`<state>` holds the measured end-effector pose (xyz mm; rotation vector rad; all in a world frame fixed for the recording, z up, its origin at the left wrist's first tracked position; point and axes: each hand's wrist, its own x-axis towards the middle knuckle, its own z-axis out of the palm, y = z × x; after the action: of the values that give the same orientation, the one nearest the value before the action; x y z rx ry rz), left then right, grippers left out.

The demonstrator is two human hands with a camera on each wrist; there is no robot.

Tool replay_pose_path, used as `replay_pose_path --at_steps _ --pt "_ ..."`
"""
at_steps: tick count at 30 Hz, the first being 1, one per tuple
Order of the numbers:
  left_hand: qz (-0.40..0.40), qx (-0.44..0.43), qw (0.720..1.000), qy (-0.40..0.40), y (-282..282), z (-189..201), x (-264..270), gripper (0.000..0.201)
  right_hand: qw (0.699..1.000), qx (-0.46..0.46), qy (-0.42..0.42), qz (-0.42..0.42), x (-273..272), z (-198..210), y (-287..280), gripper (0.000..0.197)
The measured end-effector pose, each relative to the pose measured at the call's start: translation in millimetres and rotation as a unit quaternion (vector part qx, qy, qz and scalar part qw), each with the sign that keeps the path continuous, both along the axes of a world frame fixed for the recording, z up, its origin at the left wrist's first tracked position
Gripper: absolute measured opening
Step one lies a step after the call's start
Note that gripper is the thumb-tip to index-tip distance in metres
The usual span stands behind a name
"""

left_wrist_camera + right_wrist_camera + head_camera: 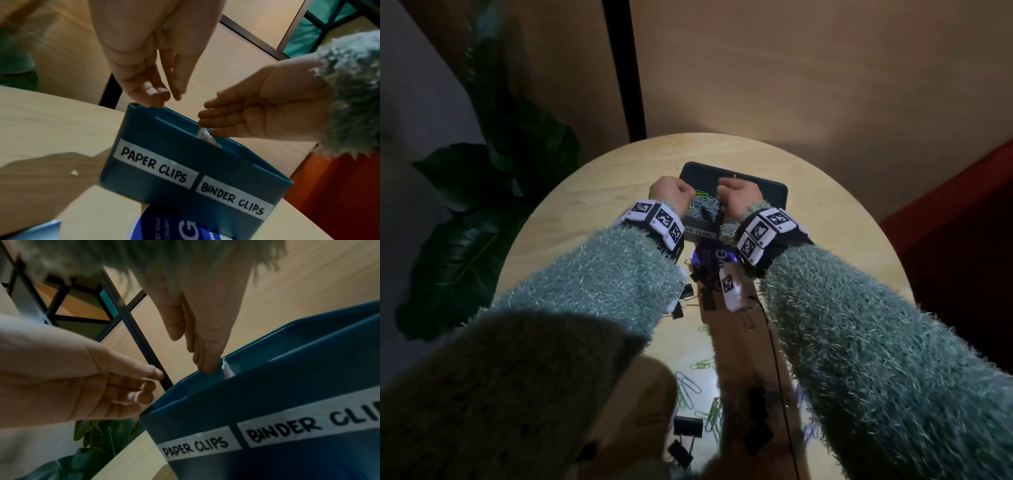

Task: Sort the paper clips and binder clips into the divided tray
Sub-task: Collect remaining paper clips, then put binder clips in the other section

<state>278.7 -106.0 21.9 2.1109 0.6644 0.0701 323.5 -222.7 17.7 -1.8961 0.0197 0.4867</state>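
Observation:
The dark blue divided tray [774, 192] stands at the far side of the round table, labelled "PAPER CLIPS" [154, 164] and "BINDER CLIPS" [232, 198]. A heap of blue and green paper clips [702, 205] lies in its left compartment. Both hands hover over that compartment, close together. My left hand [168, 95] points its fingers down at the rim, and nothing shows between them. My right hand [207, 116] reaches in beside the white divider [205, 138] with straight fingers. In the right wrist view my right hand [202, 365] touches the tray rim [267, 369] and my left hand [148, 389] looks relaxed and empty.
Loose paper clips [698, 377] and black binder clips [686, 428] lie scattered on the near table. A purple packet [709, 257] sits just in front of the tray. A black cable [780, 377] runs along the table. A dark leafy plant [482, 205] stands left.

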Motion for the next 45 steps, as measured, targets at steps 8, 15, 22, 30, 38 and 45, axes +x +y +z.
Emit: replay_pose_path --at_steps 8,15,22,30,38,45 --pt "-0.161 -0.038 0.985 0.053 -30 -36 -88 0.016 0.992 -0.063 0.063 0.088 -54 -13 -64 0.012" --pt "-0.352 0.134 0.915 0.147 -80 -96 -164 0.049 0.937 -0.285 0.057 0.192 -114 -59 -104 0.022" --pt "-0.342 0.109 0.923 0.139 -69 -91 -202 0.027 0.828 -0.385 -0.085 0.398 -184 -78 -84 0.018" --pt "-0.338 0.053 0.924 0.171 -54 -78 -241 0.01 0.926 -0.317 0.022 0.204 -185 -59 -138 0.006" --pt "-0.385 0.08 0.902 0.178 -62 -86 -254 0.02 0.861 -0.415 0.027 0.292 -199 -68 -158 0.057" --pt "-0.372 0.099 0.907 0.174 -51 -77 -260 0.014 0.935 -0.321 -0.024 0.148 -194 -74 -165 0.017"
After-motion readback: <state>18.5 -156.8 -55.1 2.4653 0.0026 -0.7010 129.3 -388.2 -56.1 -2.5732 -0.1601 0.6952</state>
